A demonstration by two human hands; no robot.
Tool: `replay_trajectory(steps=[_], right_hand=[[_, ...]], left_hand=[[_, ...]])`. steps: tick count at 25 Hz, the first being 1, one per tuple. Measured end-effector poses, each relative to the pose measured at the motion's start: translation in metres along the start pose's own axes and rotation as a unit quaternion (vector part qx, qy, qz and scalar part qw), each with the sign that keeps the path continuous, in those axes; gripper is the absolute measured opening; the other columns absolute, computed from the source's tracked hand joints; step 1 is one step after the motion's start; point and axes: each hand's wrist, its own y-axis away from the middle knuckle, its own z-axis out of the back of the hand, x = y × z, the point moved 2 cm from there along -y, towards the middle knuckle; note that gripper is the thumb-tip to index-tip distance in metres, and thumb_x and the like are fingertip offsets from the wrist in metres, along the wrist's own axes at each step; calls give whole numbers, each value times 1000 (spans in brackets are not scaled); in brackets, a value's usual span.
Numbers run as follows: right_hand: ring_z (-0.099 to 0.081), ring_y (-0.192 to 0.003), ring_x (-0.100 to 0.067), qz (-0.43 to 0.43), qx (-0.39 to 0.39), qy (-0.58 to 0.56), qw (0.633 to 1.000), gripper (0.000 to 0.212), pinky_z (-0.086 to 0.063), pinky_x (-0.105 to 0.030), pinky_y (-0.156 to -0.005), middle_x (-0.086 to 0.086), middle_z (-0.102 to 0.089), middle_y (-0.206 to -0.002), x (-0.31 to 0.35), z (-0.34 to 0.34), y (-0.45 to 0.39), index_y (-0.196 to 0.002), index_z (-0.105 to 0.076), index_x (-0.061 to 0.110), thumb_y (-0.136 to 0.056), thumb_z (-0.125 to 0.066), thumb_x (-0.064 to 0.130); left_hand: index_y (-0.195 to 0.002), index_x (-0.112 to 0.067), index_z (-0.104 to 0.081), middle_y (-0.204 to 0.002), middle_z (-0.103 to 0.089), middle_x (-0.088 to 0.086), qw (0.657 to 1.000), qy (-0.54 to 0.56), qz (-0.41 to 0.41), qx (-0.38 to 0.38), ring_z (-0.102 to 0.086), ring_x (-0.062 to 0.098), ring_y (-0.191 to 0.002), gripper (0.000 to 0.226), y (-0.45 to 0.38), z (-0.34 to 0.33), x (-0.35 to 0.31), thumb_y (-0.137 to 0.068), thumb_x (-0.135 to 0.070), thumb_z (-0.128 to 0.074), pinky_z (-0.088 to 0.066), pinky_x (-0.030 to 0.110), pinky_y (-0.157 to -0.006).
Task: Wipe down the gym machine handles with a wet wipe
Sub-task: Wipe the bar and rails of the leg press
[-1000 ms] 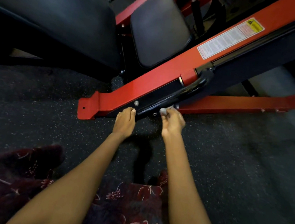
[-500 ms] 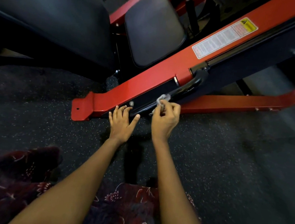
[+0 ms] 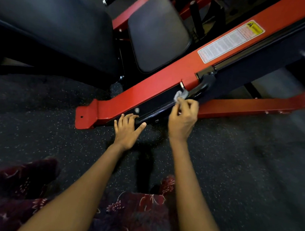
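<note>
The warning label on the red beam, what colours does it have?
The label is white with a yellow end, seen in the head view.

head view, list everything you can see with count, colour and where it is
machine frame: 1, red, long beam running diagonally from lower left to upper right
handle bar: 1, black, along the near side of the beam
wet wipe: 1, white, bunched, pressed on the handle bar
warning label: 1, white with a yellow corner, on the beam at upper right
seat pad: 1, black, behind the beam at top centre
back pad: 1, black, upper left
floor: 1, dark with pale specks, under it all
floral clothing: dark red, bottom edge
left hand: 1, fingers straight, resting at the beam's low end
right hand: 1, pinches the wet wipe
</note>
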Motion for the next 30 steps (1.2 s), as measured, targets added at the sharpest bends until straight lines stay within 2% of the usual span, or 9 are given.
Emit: replay_trajectory(steps=[2, 7, 13, 15, 18, 23, 25, 27, 30], right_hand=[[-55, -77, -24, 24, -3, 19, 1000, 17, -48, -24, -65, -15, -57, -88, -2, 3, -5, -93, -69, 0, -78, -63, -7], [-52, -74, -19, 171, 148, 69, 972, 16, -46, -17, -59, -11, -58, -85, -1, -6, 33, -98, -70, 1, -83, -64, -1], [-52, -76, -23, 33, 25, 54, 998, 18, -37, -17, -66, -14, -56, -87, -8, 21, -28, -96, -68, 0, -81, -60, -5], [-51, -75, -21, 73, 70, 99, 990, 21, -35, -15, -63, -12, -57, -88, 1, 11, -9, -99, -68, -1, -79, -64, -4], [-52, -73, -20, 194, 183, 132, 955, 25, -45, -19, -55, -11, -61, -88, 5, 0, 20, -102, -68, 0, -77, -69, -2], [-47, -76, -19, 112, 110, 158, 975, 23, -38, -19, -62, -16, -58, -91, -1, 24, -36, -105, -66, -3, -83, -59, -6], [-52, -88, -27, 139, 188, 189, 954, 36, -49, -24, -71, -20, -58, -109, 9, 14, -25, -112, -61, -6, -77, -57, -13], [-55, -95, -31, 205, 304, 209, 907, 48, -54, -30, -74, -19, -57, -119, 21, 1, 3, -116, -58, -8, -68, -63, -15], [-58, -84, -31, 247, 306, 195, 899, 43, -55, -30, -64, -17, -64, -105, 20, 5, -7, -103, -66, -5, -62, -69, -18]], left_hand=[[-140, -17, -35, -150, -27, 2, 1000, 3, -1, -1, -7, 23, -144, 52, -1, 1, 0, -97, -46, -40, 5, 45, -116], [-147, -20, -24, -147, -30, 8, 999, -35, 2, -5, -22, 25, -139, 57, 3, 0, -3, -98, -48, -34, -6, 45, -117], [-143, -12, -29, -146, -33, 9, 998, -61, 26, -14, -21, 24, -140, 59, 8, 1, -10, -98, -49, -31, 4, 50, -116], [-142, -6, -28, -149, -29, 11, 998, -52, 14, -41, -18, 23, -142, 66, 12, 0, -18, -95, -52, -36, 9, 51, -114], [-148, -3, -9, -157, -10, 11, 994, -96, -56, -20, -3, 22, -145, 89, 16, -7, -38, -88, -61, -39, 14, 45, -113], [-148, -4, 7, -157, 5, 11, 990, -130, -42, 24, 6, 27, -145, 98, 12, -12, -44, -89, -55, -51, 13, 43, -114], [-147, -3, 13, -157, 12, 11, 989, -137, -35, 46, 11, 28, -144, 100, 13, -13, -44, -89, -55, -50, 15, 44, -113], [-146, -2, 15, -156, 15, 12, 987, -147, -36, 57, 14, 28, -144, 101, 13, -13, -45, -90, -54, -50, 14, 45, -113], [-146, -1, 14, -156, 14, 13, 987, -148, -35, 57, 12, 29, -144, 100, 12, -11, -46, -90, -53, -50, 12, 46, -114]])
